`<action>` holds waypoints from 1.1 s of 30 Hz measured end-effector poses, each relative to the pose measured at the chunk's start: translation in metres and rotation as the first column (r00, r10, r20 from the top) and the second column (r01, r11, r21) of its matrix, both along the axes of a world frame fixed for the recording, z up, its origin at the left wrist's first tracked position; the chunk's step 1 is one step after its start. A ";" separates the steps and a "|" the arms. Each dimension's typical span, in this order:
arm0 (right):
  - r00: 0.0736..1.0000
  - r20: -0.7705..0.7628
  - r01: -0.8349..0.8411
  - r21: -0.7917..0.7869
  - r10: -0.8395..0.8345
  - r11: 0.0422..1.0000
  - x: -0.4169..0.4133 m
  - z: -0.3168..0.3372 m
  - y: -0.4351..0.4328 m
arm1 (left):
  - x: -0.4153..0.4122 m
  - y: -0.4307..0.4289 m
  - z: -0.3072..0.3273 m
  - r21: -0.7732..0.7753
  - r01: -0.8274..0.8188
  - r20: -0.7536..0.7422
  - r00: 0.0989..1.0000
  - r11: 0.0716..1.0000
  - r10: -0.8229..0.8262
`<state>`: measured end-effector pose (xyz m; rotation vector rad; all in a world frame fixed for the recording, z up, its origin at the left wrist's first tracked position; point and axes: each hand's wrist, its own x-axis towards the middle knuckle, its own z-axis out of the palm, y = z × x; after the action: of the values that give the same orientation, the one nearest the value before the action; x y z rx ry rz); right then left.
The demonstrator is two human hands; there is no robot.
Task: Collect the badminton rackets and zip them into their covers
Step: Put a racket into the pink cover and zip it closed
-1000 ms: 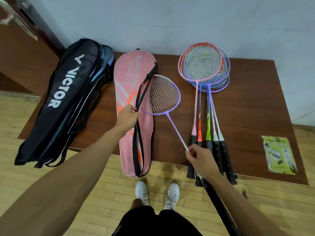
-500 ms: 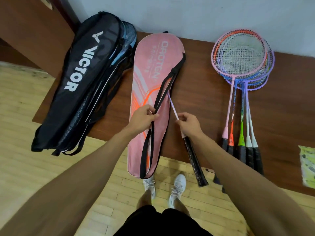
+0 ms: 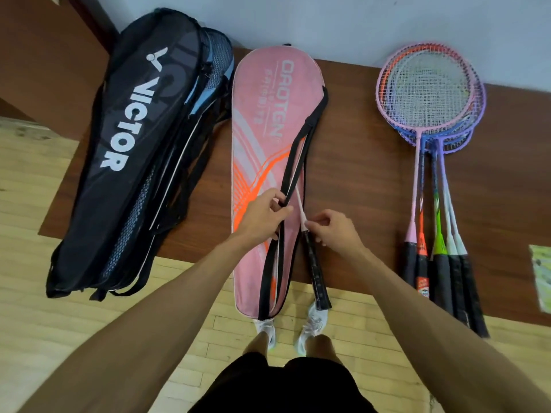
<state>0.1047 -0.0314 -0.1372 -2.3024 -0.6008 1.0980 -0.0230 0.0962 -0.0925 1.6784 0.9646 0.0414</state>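
Racket (image 3: 316, 271) — head hidden — inside pink cover (image 3: 262, 120)

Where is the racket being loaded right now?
Head view, centre: the racket has its head inside the pink cover, shaft and black grip jutting from the cover's right edge, pinched by the right hand, left of the stacked rackets.

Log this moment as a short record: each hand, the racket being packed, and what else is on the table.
left hand: grips the pink cover by its black strap
right hand: pinches the racket where shaft meets grip
racket: head hidden in the cover, black grip sticking out over the table edge
zip: not yet closed
loose rackets: stacked on the table, right of the cover
black Victor bag: left of the cover
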 end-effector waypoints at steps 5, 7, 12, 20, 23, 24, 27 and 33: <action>0.990 -0.046 -0.135 -0.086 0.131 0.987 -0.009 0.000 -0.012 | -0.003 0.000 -0.001 0.047 0.050 -0.023 0.999 0.998 -0.049; 0.987 -0.054 -0.156 -0.084 0.152 0.984 -0.009 0.002 -0.011 | -0.002 0.001 -0.001 0.058 0.055 -0.047 0.998 0.997 -0.052; 0.955 -0.290 0.091 0.090 -0.062 0.992 -0.012 0.005 -0.007 | 0.002 -0.005 0.003 -0.002 0.014 -0.091 0.996 1.000 -0.014; 0.853 -0.471 0.308 0.106 -0.225 0.946 -0.042 -0.002 0.010 | -0.001 -0.003 0.006 -0.026 -0.017 -0.072 0.997 1.000 0.015; 0.838 -0.485 0.337 0.100 -0.250 0.936 -0.047 -0.004 0.015 | 0.000 -0.004 0.007 -0.002 -0.013 -0.070 0.997 1.000 0.013; 0.834 -0.491 0.340 0.099 -0.251 0.935 -0.048 -0.005 0.016 | -0.001 -0.004 0.007 0.004 -0.019 -0.068 0.997 1.000 0.019; 0.772 -0.577 0.381 0.084 -0.266 0.921 -0.050 -0.005 0.017 | -0.006 0.000 0.004 0.005 -0.036 -0.064 0.997 0.999 0.037; 0.674 -0.700 0.416 0.095 -0.236 0.905 -0.053 -0.003 0.015 | -0.011 0.006 0.005 -0.019 -0.016 -0.042 0.999 1.000 0.015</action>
<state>0.0521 -0.0163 -0.1403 -1.5318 -0.0136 1.4560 -0.0340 0.1025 -0.0875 1.6597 1.0057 0.0073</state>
